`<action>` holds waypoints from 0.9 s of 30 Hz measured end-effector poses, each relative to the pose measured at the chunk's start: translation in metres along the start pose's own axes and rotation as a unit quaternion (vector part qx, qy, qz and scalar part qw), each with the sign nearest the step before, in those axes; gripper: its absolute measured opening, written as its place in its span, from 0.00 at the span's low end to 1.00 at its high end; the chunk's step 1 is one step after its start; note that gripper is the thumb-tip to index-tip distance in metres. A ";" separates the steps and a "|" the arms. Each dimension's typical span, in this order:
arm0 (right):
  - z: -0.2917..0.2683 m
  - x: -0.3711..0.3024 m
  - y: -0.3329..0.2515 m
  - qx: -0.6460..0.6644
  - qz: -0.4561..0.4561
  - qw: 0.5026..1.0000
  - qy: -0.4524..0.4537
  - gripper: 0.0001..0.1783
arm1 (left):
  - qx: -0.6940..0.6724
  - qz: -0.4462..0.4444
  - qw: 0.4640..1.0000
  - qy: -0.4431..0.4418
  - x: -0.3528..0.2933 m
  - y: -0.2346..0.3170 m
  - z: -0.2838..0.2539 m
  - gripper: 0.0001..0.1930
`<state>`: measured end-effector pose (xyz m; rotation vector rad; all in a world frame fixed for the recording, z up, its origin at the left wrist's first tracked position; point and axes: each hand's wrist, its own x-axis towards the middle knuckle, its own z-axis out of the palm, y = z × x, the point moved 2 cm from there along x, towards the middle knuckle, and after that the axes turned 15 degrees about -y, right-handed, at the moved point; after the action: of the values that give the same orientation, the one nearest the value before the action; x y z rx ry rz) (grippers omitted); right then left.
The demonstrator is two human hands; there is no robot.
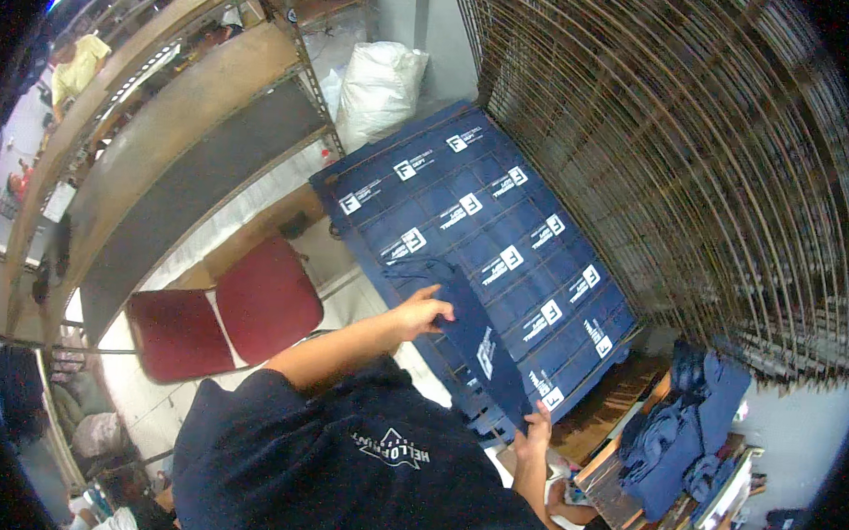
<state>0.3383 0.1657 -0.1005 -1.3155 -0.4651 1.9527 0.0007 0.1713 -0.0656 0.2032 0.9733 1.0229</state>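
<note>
A navy fabric piece (474, 327) with a white print is stretched between my two hands, over the near edge of a flat wire shelf. My left hand (425, 314) pinches its left end. My right hand (535, 432) grips the other end, nearer to me and to the right. Beneath and beyond it, rows of navy fabric pieces (482, 177) with the same white print lie flat on the shelf. The thin shelf wires show as lines among them.
Many raised wire shelves (662, 133) of the rack slant up at the right. A white sack (381, 90) stands behind. On the left are a dark red chair (267, 297) and wooden shelving (178, 108). Navy cloth (674, 446) is piled on a wooden stand at lower right.
</note>
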 end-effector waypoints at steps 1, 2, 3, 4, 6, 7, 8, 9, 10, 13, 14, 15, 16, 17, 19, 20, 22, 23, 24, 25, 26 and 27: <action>0.003 0.026 0.005 -0.027 -0.027 0.999 -0.034 0.27 | 0.052 0.009 0.998 -0.023 0.016 0.010 -0.031 0.48; 0.020 0.045 0.001 -0.072 -0.026 0.996 -0.054 0.27 | 0.107 0.020 0.993 -0.042 0.031 0.019 -0.061 0.48; 0.046 0.062 -0.003 -0.111 -0.025 0.991 -0.070 0.28 | 0.109 0.020 0.994 -0.021 0.035 0.047 -0.068 0.48; 0.073 0.077 -0.010 -0.144 -0.041 0.986 -0.079 0.30 | 0.108 0.020 0.994 -0.001 0.039 0.075 -0.075 0.48; 0.131 0.114 -0.028 -0.203 -0.064 0.971 -0.111 0.32 | 0.054 0.050 0.997 0.010 0.057 0.126 -0.102 0.46; 0.161 0.136 -0.034 -0.226 -0.071 0.962 -0.139 0.34 | 0.034 0.082 0.996 -0.018 0.071 0.147 -0.127 0.45; 0.196 0.150 -0.041 -0.233 -0.108 0.954 -0.156 0.35 | 0.080 0.110 0.990 -0.034 0.080 0.179 -0.143 0.44; 0.232 0.161 -0.049 -0.242 -0.141 0.944 -0.176 0.36 | 0.121 0.138 0.982 -0.045 0.084 0.209 -0.157 0.43; 0.262 0.172 -0.055 -0.234 -0.167 0.938 -0.192 0.36 | 0.130 0.165 0.977 -0.037 0.085 0.244 -0.161 0.39; 0.332 0.209 -0.062 -0.167 -0.224 0.933 -0.225 0.38 | 0.117 0.278 0.953 0.011 0.042 0.335 -0.123 0.33; 0.343 0.235 -0.055 -0.139 -0.235 0.932 -0.238 0.39 | 0.083 0.308 0.947 0.034 0.041 0.346 -0.137 0.31; 0.356 0.262 -0.047 -0.099 -0.244 0.929 -0.261 0.39 | 0.043 0.333 0.940 0.053 0.038 0.354 -0.157 0.29; 0.365 0.288 -0.036 -0.111 -0.260 0.929 -0.238 0.38 | 0.019 0.350 0.928 0.123 0.039 0.346 -0.178 0.29; 0.374 0.314 -0.024 -0.119 -0.272 0.930 -0.218 0.38 | -0.002 0.326 0.935 0.138 0.039 0.326 -0.210 0.31; 0.395 0.361 -0.003 -0.126 -0.265 0.937 -0.188 0.38 | -0.028 0.279 0.955 0.097 0.027 0.252 -0.291 0.33; 0.402 0.387 0.009 -0.125 -0.262 0.943 -0.166 0.37 | -0.001 0.252 0.950 0.184 0.014 0.209 -0.307 0.27; 0.403 0.437 0.022 -0.180 -0.262 0.946 -0.068 0.37 | 0.124 0.165 0.965 0.163 -0.013 0.086 -0.404 0.18; 0.404 0.457 0.024 -0.200 -0.260 0.944 -0.040 0.37 | 0.156 0.103 0.960 0.208 -0.048 0.006 -0.430 0.16; 0.396 0.481 0.029 -0.212 -0.235 0.948 -0.015 0.37 | 0.180 0.044 0.953 0.240 -0.091 -0.068 -0.456 0.14; 0.388 0.506 0.036 -0.222 -0.207 0.953 0.008 0.37 | 0.209 -0.008 0.945 0.252 -0.151 -0.132 -0.474 0.12; 0.402 0.504 0.026 -0.280 -0.216 0.935 0.022 0.37 | 0.498 -0.229 0.801 0.243 -0.170 -0.130 -0.405 0.10; 0.399 0.499 0.022 -0.291 -0.174 0.939 0.060 0.38 | 0.629 -0.297 0.697 0.176 -0.258 -0.205 -0.451 0.11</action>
<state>-0.1383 0.5556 -0.2710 -1.5635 -1.1948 1.4755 -0.2563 -0.2700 -0.2923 0.7763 1.8320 -0.3860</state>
